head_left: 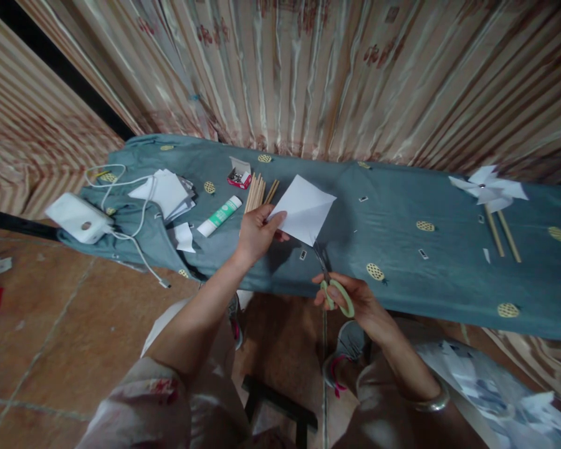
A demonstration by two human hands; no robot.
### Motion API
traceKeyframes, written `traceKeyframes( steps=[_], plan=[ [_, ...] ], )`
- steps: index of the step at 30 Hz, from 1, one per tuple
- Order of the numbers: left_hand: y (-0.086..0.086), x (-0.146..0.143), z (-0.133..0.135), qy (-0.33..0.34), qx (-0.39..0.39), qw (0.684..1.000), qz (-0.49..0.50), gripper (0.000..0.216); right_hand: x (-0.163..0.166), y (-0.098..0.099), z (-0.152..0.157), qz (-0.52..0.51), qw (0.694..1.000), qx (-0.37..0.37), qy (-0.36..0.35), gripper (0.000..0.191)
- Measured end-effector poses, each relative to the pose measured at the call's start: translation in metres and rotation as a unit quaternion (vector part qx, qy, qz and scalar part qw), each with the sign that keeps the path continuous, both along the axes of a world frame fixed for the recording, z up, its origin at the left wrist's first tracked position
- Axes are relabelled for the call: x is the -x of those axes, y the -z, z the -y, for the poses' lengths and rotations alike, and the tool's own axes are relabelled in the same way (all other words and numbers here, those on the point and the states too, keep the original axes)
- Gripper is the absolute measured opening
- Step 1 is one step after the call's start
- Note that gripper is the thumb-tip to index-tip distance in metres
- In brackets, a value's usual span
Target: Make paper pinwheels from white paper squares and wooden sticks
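Observation:
My left hand point(258, 232) pinches the left corner of a square sheet of white paper point(303, 207), holding it over the cloth-covered table. In my right hand point(350, 296) is a pair of scissors point(339, 296) with pale green handles, fingers through the loops. The blades point up and away from me, their tips at the paper's near corner. Whether they are cutting into it I cannot tell. Just behind my left hand lie several thin wooden sticks point(257, 193).
Left of my hands are a glue stick point(219, 216), a small open box point(240, 173), a paper stack point(166, 193), a paper scrap point(184, 237) and a white power bank point(80, 218) with cables. A paper pinwheel point(490, 187) and wooden sticks point(508, 237) lie right. Curtains point(290, 81) hang behind.

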State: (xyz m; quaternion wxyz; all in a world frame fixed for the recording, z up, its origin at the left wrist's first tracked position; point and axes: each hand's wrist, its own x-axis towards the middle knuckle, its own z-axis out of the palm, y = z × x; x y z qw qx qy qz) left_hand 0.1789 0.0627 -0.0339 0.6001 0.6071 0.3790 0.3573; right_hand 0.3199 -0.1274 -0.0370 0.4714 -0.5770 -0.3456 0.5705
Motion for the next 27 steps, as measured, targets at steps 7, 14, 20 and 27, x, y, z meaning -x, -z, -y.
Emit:
traceKeyframes(
  steps=[7,14,20,27],
  plan=[
    [0.001,0.005,-0.007,-0.007,-0.009,1.000,-0.002,0.028,-0.013,-0.009,0.001,0.022,0.999,-0.021,0.039,0.041],
    [0.004,0.004,0.009,0.143,-0.063,0.985,-0.079,0.027,-0.042,-0.004,-0.002,0.201,0.935,-0.072,0.283,0.044],
    [0.005,-0.001,0.025,0.236,-0.091,0.959,-0.131,0.023,-0.046,0.000,-0.002,0.313,0.925,-0.082,0.202,0.044],
    [0.006,-0.011,0.031,0.177,0.088,0.980,-0.013,0.040,-0.034,0.007,-0.008,0.222,0.948,-0.061,0.220,0.039]
  ],
)
